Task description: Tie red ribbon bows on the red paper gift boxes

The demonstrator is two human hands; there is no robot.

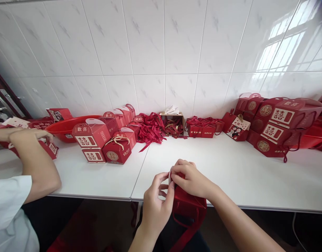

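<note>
A red gift box [191, 204] is at the table's front edge, close to my body, with a wide red ribbon [187, 237] hanging from its near side. My left hand [159, 197] is at the box's left, thumb and forefinger pinched on a small white card [169, 176] seen nearly edge-on. Lying across the box top, my right hand [187, 177] has its fingers curled and its fingertips beside the card. Those fingers hide most of the top, and the exact spot they grip cannot be made out.
Stacked red gift boxes [89, 140] stand left, more boxes [275, 122] right. By the wall lie red ribbons [150, 127], an open carton [174, 125] and flat red boxes [203, 127]. A co-worker's arm [36, 154] reaches over the table near a red basin [63, 129].
</note>
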